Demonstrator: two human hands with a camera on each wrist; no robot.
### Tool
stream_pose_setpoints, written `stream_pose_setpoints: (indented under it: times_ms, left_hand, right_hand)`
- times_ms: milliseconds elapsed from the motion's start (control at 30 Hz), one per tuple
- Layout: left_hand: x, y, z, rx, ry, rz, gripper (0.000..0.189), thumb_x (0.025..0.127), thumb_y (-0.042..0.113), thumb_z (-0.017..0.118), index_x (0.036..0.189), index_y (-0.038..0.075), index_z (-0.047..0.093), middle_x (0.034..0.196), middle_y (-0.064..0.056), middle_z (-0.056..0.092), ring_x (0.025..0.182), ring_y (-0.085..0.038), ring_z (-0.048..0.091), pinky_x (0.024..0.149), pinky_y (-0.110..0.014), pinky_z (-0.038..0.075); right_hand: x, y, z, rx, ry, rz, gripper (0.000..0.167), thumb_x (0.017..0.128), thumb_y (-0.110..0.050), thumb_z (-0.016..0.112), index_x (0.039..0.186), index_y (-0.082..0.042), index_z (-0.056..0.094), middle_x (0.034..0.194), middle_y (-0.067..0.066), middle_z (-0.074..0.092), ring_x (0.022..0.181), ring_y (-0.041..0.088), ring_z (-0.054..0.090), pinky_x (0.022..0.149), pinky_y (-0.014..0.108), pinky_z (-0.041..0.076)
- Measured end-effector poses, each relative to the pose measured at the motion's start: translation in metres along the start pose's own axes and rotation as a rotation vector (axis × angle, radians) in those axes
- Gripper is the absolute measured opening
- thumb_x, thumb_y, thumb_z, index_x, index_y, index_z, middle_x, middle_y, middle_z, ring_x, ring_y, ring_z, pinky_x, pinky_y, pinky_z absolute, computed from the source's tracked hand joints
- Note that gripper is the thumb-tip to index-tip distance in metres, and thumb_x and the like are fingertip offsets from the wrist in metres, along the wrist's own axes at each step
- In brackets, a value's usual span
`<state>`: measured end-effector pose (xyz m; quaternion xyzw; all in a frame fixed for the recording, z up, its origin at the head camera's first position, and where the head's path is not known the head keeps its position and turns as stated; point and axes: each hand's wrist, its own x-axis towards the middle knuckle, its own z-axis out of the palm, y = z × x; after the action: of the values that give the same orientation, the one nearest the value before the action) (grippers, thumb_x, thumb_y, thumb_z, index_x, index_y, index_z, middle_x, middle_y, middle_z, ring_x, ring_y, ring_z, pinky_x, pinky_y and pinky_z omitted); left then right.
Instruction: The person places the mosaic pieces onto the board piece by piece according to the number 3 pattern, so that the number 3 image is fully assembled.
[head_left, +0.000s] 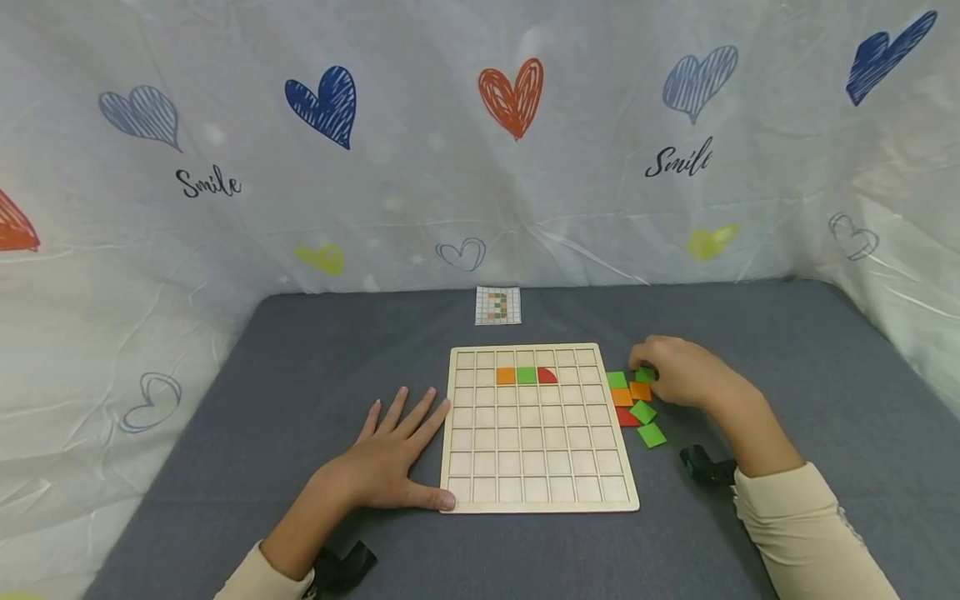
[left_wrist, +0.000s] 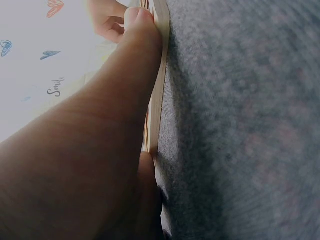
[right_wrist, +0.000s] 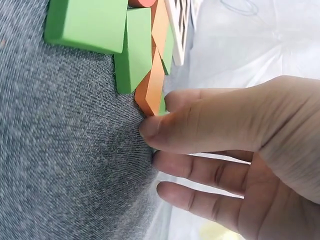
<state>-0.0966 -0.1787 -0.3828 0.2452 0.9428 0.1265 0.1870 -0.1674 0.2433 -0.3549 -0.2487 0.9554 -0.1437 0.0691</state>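
Observation:
A wooden grid board [head_left: 531,427] lies on the table, with an orange square tile [head_left: 506,376], a green square tile [head_left: 527,376] and a red quarter-round tile [head_left: 547,376] in its second row from the top. My left hand [head_left: 393,467] is spread flat, its thumb and index fingertip touching the board's left edge. Right of the board, my right hand [head_left: 690,371] pinches a green tile [head_left: 644,375] at the far end of the loose tiles. In the right wrist view, the thumb [right_wrist: 200,125] hides most of that tile.
Loose green [head_left: 652,435], orange [head_left: 640,391] and red tiles [head_left: 627,417] lie along the board's right edge, some overlapping. A small printed pattern card [head_left: 498,306] lies beyond the board. A grey cloth [head_left: 360,350] covers the table, and a heart-printed curtain [head_left: 420,183] hangs behind it.

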Motion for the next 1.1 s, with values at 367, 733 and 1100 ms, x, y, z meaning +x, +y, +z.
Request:
stream_pose_setpoints:
  times_ms: [367,733,1100]
  left_hand:
    - [0.0009,-0.0005,0.0009,0.010,0.004,0.002,0.121,0.072,0.088,0.059,0.163,0.025,0.012,0.168,-0.004,0.004,0.151,-0.037,-0.009,0.113,-0.066,-0.004]
    - [0.0000,0.0003,-0.0003,0.003,0.005,0.001,0.121,0.072,0.086,0.061,0.163,0.024,0.013,0.168,-0.005,0.005,0.151,-0.038,-0.009,0.113,-0.066,-0.004]
    - [-0.0005,0.0013,-0.0015,0.002,0.002,0.002,0.120,0.073,0.084,0.062,0.163,0.023,0.013,0.168,-0.006,0.005,0.151,-0.039,-0.008,0.114,-0.066,-0.004]
  right_hand:
    - [0.0005,0.0013,0.0006,0.001,-0.007,0.035,0.031,0.081,0.011,0.072,0.110,0.000,0.070,0.103,0.013,0.066,0.090,0.030,0.060,0.073,0.047,0.052]
    - [0.0003,0.0009,-0.0005,0.019,0.003,0.026,0.030,0.081,0.009,0.071,0.110,0.002,0.070,0.101,0.012,0.063,0.086,0.026,0.058,0.072,0.045,0.050]
    - [0.0004,-0.0007,-0.0010,0.065,0.021,-0.001,0.029,0.081,0.008,0.067,0.110,0.000,0.070,0.102,0.010,0.064,0.087,0.024,0.057,0.072,0.043,0.049]
